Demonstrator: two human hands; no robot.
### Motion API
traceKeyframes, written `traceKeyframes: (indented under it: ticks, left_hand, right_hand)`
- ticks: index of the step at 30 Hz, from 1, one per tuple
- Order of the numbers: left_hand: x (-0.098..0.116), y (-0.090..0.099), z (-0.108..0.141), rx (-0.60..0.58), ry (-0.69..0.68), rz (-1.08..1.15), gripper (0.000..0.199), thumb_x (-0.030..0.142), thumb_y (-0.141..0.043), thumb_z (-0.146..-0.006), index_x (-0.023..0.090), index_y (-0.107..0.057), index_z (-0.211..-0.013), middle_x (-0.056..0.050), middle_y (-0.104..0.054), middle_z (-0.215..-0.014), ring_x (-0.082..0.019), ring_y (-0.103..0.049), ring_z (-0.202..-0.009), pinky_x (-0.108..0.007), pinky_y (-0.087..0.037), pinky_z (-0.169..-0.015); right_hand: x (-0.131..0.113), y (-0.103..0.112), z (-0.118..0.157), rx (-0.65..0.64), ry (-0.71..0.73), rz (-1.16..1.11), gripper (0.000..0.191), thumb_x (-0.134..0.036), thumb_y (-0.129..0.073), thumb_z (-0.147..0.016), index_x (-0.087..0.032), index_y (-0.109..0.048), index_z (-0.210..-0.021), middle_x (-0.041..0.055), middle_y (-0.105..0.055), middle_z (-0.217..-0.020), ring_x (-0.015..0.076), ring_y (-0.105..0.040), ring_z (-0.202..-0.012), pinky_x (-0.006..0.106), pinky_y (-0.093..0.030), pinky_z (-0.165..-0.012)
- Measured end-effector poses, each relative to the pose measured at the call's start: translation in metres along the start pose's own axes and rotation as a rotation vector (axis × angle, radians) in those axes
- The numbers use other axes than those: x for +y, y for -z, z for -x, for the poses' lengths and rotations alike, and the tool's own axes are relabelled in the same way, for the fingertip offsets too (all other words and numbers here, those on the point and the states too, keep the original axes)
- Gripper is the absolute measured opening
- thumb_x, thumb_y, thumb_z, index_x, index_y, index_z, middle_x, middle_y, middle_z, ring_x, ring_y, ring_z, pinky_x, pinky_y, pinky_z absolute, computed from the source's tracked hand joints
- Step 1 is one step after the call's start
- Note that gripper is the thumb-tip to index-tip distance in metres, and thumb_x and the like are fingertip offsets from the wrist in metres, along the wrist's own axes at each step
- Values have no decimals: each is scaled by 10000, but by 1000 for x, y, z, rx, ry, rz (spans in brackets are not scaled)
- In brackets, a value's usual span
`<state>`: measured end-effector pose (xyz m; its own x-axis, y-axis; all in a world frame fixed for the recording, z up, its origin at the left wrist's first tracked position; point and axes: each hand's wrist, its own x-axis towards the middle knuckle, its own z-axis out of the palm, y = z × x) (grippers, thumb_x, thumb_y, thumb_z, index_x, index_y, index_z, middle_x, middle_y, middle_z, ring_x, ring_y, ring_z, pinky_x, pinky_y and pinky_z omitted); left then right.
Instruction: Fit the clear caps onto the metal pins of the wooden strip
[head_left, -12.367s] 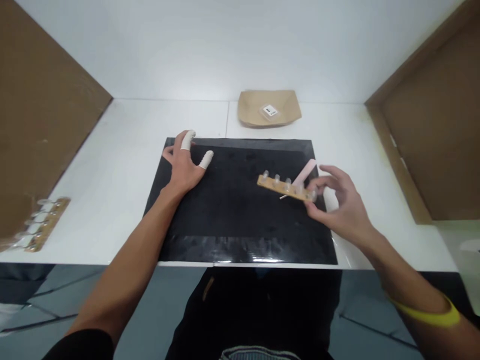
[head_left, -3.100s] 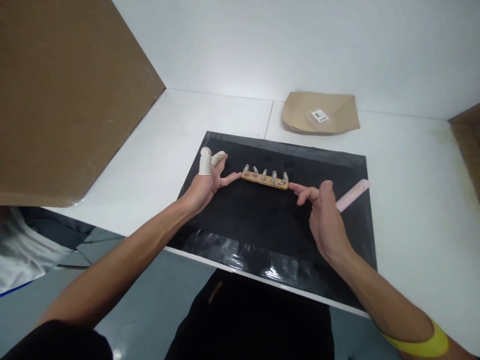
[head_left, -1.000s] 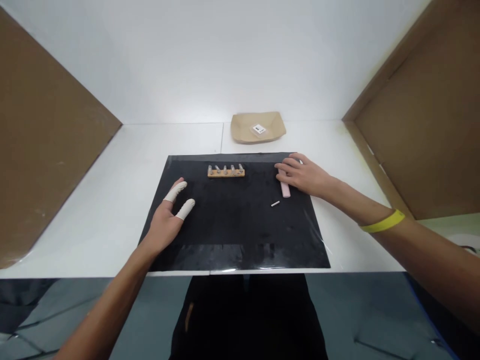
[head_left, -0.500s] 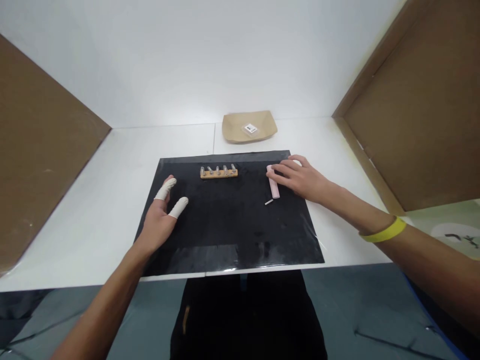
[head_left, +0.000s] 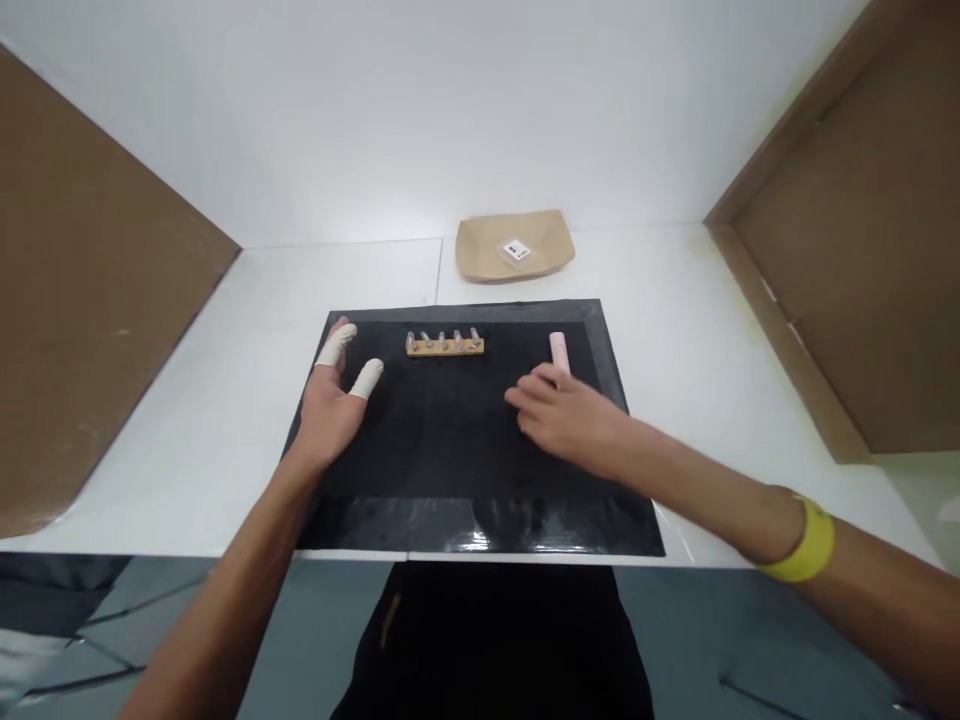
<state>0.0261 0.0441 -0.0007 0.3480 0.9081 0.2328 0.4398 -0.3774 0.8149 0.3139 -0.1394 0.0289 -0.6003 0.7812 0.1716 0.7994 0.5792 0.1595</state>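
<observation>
My left hand rests at the left part of the black mat, thumb and fingers apart, nothing held. White finger cots cover its thumb and at least one finger. My right hand is over the mat's right side, fingers curled together. Whatever is between its fingertips is hidden. Just behind it lies a pale pink cylindrical thing, its near end covered by the hand. A narrow wooden strip at the mat's far middle carries several small clear pieces in a row.
A brown paper tray stands behind the mat on the white table. In it lies a small clear case with a white label. Brown panels stand on the left and right, a white wall at the back.
My right hand has left the pink cylinder and come nearer, its fingers now curled. The small white stick near the cylinder is no longer visible. My left hand stays open; the view has shifted slightly.
</observation>
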Motion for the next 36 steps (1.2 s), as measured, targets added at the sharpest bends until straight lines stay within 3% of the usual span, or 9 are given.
traceKeyframes:
  ticks: [3,6,10,13,18,25,29,33,36]
  left_hand:
    - [-3,9,2,54,-9,-14,647,433,-692,-945,269,-490,-1538,-51,-330,-1736,-262,-274,-1634,-442,-196,-1384]
    - [-10,18,-4,107,50,-70,667,427,-730,-916,259,-510,-1523,-69,-318,-1740,-290,-311,-1620,-467,-214,-1381]
    - [-13,22,-23,76,83,-129,634,436,-739,-897,259,-562,-1480,-69,-355,-1722,-324,-439,-1548,-501,-276,-1359]
    - [-6,18,-35,-101,43,-147,621,473,-714,-906,272,-575,-1476,-71,-477,-1651,-324,-568,-1441,-522,-350,-1318]
    - [4,2,-48,-298,-143,-248,481,524,-727,-882,249,-721,-1276,-76,-621,-1524,-314,-600,-1400,-509,-397,-1277]
    - [-11,-14,-59,-324,-189,-258,419,538,-774,-845,276,-756,-1172,-80,-681,-1438,-311,-567,-1397,-574,-322,-1256]
    - [-15,-15,-58,-326,-220,-261,222,442,-776,-879,287,-788,-1037,-60,-701,-1400,-297,-568,-1378,-577,-286,-1233]
    - [-17,-19,-57,-304,-185,-261,198,398,-788,-890,283,-796,-1052,-63,-715,-1383,-313,-555,-1385,-603,-231,-1225]
    - [-17,-21,-56,-308,-164,-243,201,391,-789,-898,282,-797,-1066,-62,-729,-1361,-316,-550,-1391,-598,-216,-1223]
  right_hand:
    - [-32,9,-13,17,196,-73,123,-160,-675,-949,-187,-762,-867,74,-718,-960,221,-585,-989,342,-452,-936]
    - [-50,16,-8,1,191,-122,175,-90,-609,-930,-155,-718,-809,47,-614,-713,191,-523,-700,343,-424,-663]
    - [-36,16,9,-35,88,-173,134,-37,-598,-842,-149,-667,-814,40,-566,-662,192,-486,-615,340,-330,-528]
    - [-18,24,17,-14,-16,-335,195,-8,-557,-833,-156,-650,-918,44,-601,-767,198,-518,-674,336,-344,-522]
    - [-18,40,25,172,-308,-799,209,-102,-472,-997,-169,-663,-1051,43,-638,-894,153,-582,-721,297,-443,-574]
    - [-70,15,41,246,-1005,-2034,259,-476,-659,-999,-222,-703,-1019,1,-694,-741,84,-573,-414,169,-390,-342]
    - [-80,15,33,420,-1284,-2098,272,-451,-792,-911,-210,-685,-977,14,-745,-829,54,-557,-368,135,-389,-319]
    - [-66,16,16,346,-1177,-2122,302,-452,-760,-943,-207,-583,-943,58,-788,-964,56,-582,-366,136,-410,-331]
    - [-44,8,-5,164,-971,-2147,337,-459,-726,-975,-244,-522,-1136,77,-796,-1020,87,-630,-387,143,-424,-333]
